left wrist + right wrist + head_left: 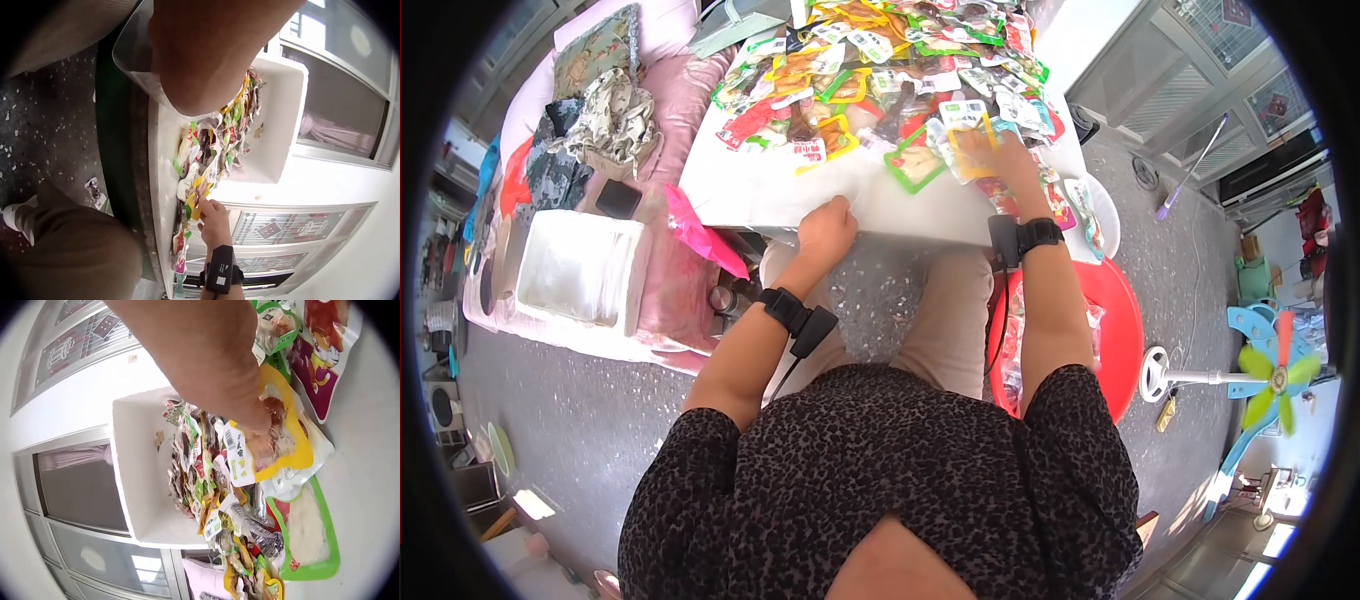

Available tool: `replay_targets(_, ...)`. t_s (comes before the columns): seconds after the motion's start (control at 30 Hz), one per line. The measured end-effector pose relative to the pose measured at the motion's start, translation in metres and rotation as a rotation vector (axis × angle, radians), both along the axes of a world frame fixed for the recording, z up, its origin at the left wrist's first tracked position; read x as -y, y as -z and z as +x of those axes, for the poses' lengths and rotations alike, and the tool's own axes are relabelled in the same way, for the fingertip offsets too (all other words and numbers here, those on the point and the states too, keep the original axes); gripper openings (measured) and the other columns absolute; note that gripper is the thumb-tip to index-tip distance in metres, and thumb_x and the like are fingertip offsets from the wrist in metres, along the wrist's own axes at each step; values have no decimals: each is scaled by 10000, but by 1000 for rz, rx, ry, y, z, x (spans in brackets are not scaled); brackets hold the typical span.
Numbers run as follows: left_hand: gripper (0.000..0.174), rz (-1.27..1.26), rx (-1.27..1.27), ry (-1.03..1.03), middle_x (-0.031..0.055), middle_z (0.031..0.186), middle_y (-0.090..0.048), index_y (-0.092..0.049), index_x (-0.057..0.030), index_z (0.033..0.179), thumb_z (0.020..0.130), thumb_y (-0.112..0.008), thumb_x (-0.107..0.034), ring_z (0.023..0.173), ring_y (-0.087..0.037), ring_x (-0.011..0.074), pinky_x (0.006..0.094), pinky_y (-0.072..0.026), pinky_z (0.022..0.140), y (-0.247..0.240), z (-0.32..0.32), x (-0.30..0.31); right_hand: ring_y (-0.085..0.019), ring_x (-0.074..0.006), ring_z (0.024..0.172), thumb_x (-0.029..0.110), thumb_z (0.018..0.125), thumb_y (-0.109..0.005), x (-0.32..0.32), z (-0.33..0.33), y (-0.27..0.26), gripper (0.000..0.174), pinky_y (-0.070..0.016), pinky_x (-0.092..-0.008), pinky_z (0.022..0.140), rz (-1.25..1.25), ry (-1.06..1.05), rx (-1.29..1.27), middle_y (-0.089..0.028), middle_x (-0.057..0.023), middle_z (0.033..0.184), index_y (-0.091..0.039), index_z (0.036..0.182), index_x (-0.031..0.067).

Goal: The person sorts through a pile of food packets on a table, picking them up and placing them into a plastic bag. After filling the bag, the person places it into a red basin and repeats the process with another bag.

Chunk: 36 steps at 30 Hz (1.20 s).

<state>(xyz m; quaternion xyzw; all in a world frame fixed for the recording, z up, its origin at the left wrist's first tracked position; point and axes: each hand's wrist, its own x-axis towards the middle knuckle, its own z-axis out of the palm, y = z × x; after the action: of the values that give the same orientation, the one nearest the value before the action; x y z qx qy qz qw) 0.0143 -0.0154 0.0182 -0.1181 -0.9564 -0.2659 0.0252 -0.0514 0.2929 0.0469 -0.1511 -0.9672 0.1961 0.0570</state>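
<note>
My right hand grips a yellow-bordered snack packet with a white label over the right part of the white table. Brown food shows through its clear window. Just left of it lies a green-bordered packet with pale contents. At the table's near edge, my left hand is curled on what looks like a clear plastic bag; its fingertips are hidden in the left wrist view. Beyond both hands spreads a heap of mixed snack packets, with green, yellow and red packaging.
A white foam box holding packets stands at the table's far side. On the right are a red tub with packets inside and a small fan. Left is a pink-covered bed bearing clothes, another foam box and a pink bag.
</note>
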Motion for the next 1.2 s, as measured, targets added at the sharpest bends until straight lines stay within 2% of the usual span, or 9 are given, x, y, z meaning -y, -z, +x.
replay_targets(0.03,146,1,1,-2,159,724,-556,-473,-33,753,725,-414,-163,679,-534,319,419,-411,612,-1,1,0,-520,-278,899,292,660,-571,7,0,6,544,-401,-361,733,-106,-61,-33,-536,-165,965,-392,1092,15)
replay_targets(0.13,146,-18,-18,-14,150,712,-559,-487,-46,770,719,-427,-169,672,-540,308,409,-412,598,2,-1,0,-513,-305,892,267,647,-591,35,13,8,551,-406,-376,738,-188,-189,-94,-530,-185,947,-392,1088,2)
replay_targets(0.17,148,-28,-29,-19,146,708,-560,-494,-53,781,716,-434,-173,669,-544,302,403,-414,592,4,-1,0,-503,-326,899,247,635,-606,31,5,29,552,-406,-389,742,-212,-234,-166,-523,-202,940,-396,1079,-5)
replay_targets(0.37,152,-31,-24,-8,151,716,-562,-489,-47,777,712,-433,-172,670,-543,307,406,-414,595,7,-3,1,-455,-323,977,243,627,-615,47,3,17,577,-390,-377,788,-21,-172,-397,-476,-215,1023,-387,1093,-8)
replay_targets(0.6,149,-42,-15,-10,160,722,-560,-487,-37,767,713,-423,-160,680,-541,313,410,-414,608,6,-2,1,-414,-315,1035,265,598,-627,59,-19,6,630,-356,-357,840,-76,-471,-68,-451,-183,1098,-382,1114,-1)
replay_targets(0.73,149,-42,-17,-13,160,722,-559,-486,-37,772,715,-420,-158,677,-540,315,412,-415,606,5,-1,0,-419,-309,1031,280,600,-618,67,-13,0,626,-362,-350,839,43,-383,-80,-433,-181,1114,-386,1119,19)
replay_targets(0.93,155,-44,-30,-16,155,712,-557,-485,-42,782,719,-424,-170,665,-538,312,412,-412,592,8,-3,-1,-371,-269,1091,299,591,-622,78,-5,-3,614,-310,-444,871,169,-417,-100,-426,-120,1145,-400,1121,82)
replay_targets(1.03,155,-41,-35,-12,157,714,-558,-485,-41,778,719,-425,-171,669,-538,313,413,-412,594,6,-3,-2,-357,-249,1103,320,588,-619,92,-3,-3,596,-240,-528,877,289,-419,97,-441,-80,1139,-413,1109,115)
replay_targets(1.2,151,-38,-18,-13,160,726,-559,-489,-37,767,719,-417,-162,685,-539,315,412,-415,612,6,0,0,-369,-237,1093,344,606,-595,100,0,-15,522,-178,-564,886,403,-439,247,-472,-69,1101,-451,1072,159)
